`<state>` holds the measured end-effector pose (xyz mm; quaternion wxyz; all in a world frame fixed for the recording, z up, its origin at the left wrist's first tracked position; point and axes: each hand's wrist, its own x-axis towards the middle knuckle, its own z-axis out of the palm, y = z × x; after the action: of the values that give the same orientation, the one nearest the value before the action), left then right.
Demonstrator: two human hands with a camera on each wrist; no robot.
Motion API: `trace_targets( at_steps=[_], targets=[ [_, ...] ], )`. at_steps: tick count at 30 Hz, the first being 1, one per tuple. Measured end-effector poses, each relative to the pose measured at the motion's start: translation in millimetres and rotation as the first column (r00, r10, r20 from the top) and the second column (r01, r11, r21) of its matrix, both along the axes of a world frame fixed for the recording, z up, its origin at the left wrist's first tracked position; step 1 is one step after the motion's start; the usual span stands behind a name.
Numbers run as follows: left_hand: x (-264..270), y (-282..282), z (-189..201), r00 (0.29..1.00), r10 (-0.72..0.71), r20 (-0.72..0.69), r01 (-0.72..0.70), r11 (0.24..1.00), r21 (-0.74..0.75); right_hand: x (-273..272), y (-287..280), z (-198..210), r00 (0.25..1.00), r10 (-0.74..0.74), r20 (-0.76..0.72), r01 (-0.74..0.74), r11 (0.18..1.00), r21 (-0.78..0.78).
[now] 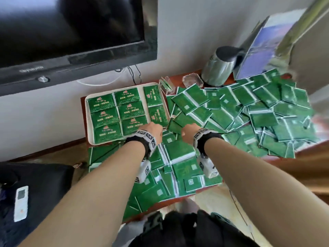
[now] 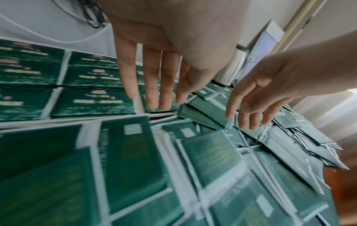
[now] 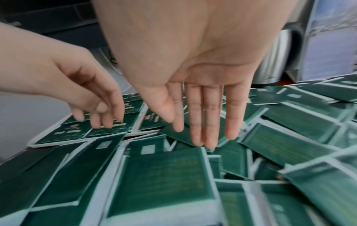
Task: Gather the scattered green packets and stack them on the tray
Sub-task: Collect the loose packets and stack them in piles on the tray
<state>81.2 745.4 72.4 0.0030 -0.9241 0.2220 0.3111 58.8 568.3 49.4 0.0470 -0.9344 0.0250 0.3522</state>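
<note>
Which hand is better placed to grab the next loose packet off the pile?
Right. The right hand hangs open directly over the loose green packets; the left hand, also open, reaches over the tray.

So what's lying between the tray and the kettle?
In the head view, between tray and kettle: a clear stand, a glass ashtray, on bare table.

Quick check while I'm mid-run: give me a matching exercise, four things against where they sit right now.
Things:
1. tray
2. kettle
3. left hand
4. right hand

Places:
A. back of the table, behind the loose green packets
B. over the loose pile, fingers extended
C. left part of the table, filled with packets in rows
D. at the tray's near right corner, holding nothing

Pairs: 1-C, 2-A, 3-D, 4-B
</note>
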Motion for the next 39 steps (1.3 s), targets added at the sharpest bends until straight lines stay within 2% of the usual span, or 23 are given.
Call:
trace_targets(
  at_steps=[4,8,13,17,25,29,34,39],
  targets=[
    [-24,-74,4,0.998,-0.029,0.052,0.027,0.999,0.030,-23,-70,4,0.998,-0.008,0.063,0.008,1.000,0.013],
    [-51,-158,3,0.995,0.009,0.098,-0.013,0.999,0.042,-42,-152,1,0.993,0.020,0.116,-0.021,1.000,0.011],
    [-90,-257,5,0.996,0.040,0.076,-0.046,0.996,0.073,-72,-249,-1,0.991,0.059,0.121,-0.062,0.998,0.023],
    [-110,-330,12,0.999,0.024,0.033,-0.026,0.998,0.062,-92,-332,-1,0.995,-0.019,0.095,0.017,1.000,0.016],
    [-87,-439,-9,0.995,-0.099,0.014,0.097,0.992,0.086,-102,-448,-9,0.977,-0.204,0.057,0.203,0.979,0.019],
    [-66,-490,-22,0.989,-0.148,-0.002,0.148,0.988,0.050,-99,-498,-14,0.958,-0.284,0.045,0.283,0.959,0.015],
    [-46,-531,-34,0.990,-0.134,-0.053,0.136,0.990,0.023,-92,-540,-24,0.941,-0.339,-0.008,0.339,0.941,-0.018],
    [-41,-546,-51,0.998,-0.029,-0.053,0.032,0.998,0.049,-83,-559,-37,0.944,-0.314,-0.099,0.312,0.949,-0.037]
  ],
)
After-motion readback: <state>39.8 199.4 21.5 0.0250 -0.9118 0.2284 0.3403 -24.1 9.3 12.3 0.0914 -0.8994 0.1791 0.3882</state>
